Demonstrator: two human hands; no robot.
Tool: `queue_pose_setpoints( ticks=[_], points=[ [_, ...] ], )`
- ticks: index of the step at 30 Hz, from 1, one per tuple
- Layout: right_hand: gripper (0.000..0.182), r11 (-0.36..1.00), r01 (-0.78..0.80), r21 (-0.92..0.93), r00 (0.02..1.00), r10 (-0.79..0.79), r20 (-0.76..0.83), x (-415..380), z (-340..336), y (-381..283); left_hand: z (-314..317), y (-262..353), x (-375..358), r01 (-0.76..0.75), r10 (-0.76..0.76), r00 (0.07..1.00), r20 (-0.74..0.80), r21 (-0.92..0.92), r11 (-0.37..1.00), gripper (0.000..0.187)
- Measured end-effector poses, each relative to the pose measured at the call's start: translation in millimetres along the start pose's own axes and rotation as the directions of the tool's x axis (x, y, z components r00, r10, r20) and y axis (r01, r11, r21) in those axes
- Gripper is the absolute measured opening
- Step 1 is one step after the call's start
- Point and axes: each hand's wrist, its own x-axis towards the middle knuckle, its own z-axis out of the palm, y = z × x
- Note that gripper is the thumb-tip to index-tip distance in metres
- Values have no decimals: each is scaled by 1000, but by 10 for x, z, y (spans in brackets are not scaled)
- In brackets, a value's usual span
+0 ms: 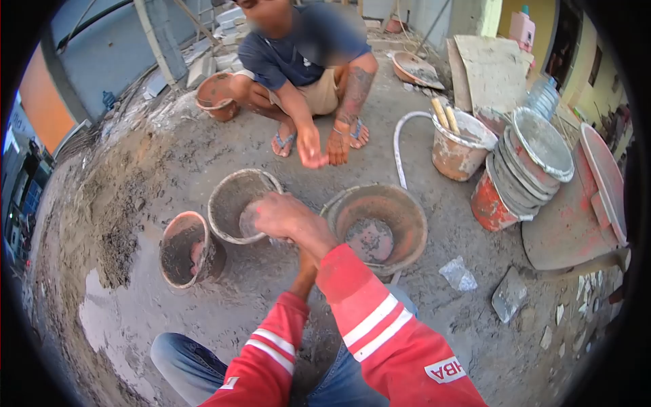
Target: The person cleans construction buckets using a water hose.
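My right hand [283, 216] reaches over the near rim of a mud-coated bucket [220, 203], its fingers blurred at the mouth. Most of my left hand [307, 263] is hidden under the right one; only the wrist part shows, so I cannot tell what it holds. Close on the right stands a larger bucket [413, 227] with a reddish inner wall and a grey, stained bottom. To the left, a smaller dirty bucket [215, 261] leans slightly and has a pinkish patch inside. All three rest on wet, muddy ground.
Opposite me a person [291, 85] squats, hands held low. On the right are a bucket with wooden handles [454, 159], stacked buckets [512, 180] and a wheelbarrow [569, 230]. A crumpled plastic bag [458, 274] and a flat grey piece [509, 294] lie nearer. A soil mound [115, 210] rises left.
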Motion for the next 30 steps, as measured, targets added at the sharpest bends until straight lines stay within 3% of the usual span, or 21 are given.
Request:
queue_pose_setpoints(
  ticks=[1,2,4,5,7,8,10,14,15,17,18,21,22,23,24,26,28,30],
  points=[
    [30,988,91,-126,995,-84,55,-12,-29,18,175,24,30,-16,17,999,34,-41,999,37],
    [30,985,108,-138,993,-101,57,-76,-101,-16,284,46,54,-18,23,998,55,-76,997,37],
    [30,989,-124,82,991,118,70,-260,-302,-108,387,143,78,-17,26,997,76,-118,993,35],
    [30,992,-111,67,992,106,69,-276,-337,-91,378,204,109,-26,35,997,72,-121,992,34],
    [29,957,-236,171,970,221,104,-286,-391,-34,293,318,164,-56,60,997,47,-97,994,33],
    [29,959,-228,166,971,213,104,-308,-398,-16,185,393,178,-72,74,997,27,-68,995,32],
    [34,979,-121,164,990,130,-47,-342,-380,-17,-107,567,164,-102,103,995,-10,22,995,30],
    [34,934,-213,286,972,174,156,-327,-385,-276,-942,1032,-87,-178,185,983,18,370,912,32],
    [33,946,-148,289,986,117,123,-282,-266,-308,-1217,1050,-120,-166,196,981,-7,500,850,34],
    [33,944,-79,320,990,37,136,-222,-23,-400,-1537,1222,-421,-195,248,968,-45,492,848,34],
    [27,935,-25,354,989,-30,147,-184,57,-441,-1388,1636,-838,-14,50,997,-60,494,869,16],
    [21,887,51,458,984,-124,130,-27,431,-490,-2033,1480,-917,26,59,990,-129,574,819,22],
    [22,902,218,372,973,-232,-7,109,677,-402,-2097,1424,-944,62,135,966,-220,706,706,22],
    [22,892,369,259,929,-345,-136,197,810,-351,-2079,1422,-984,65,141,963,-230,705,706,22],
    [22,889,376,262,926,-352,-135,178,751,-408,-2058,1416,-1020,107,151,953,-264,754,648,24],
    [23,901,142,409,974,-200,102,84,640,-491,-2253,1326,-918,156,106,958,-266,795,587,29],
    [23,902,104,419,974,-178,140,4,633,-541,-2389,1260,-883,-6,168,984,-56,939,344,31],
    [23,897,106,428,977,-173,121,-26,670,-545,-2354,1190,-814,22,165,981,-97,914,405,31]
  ],
)
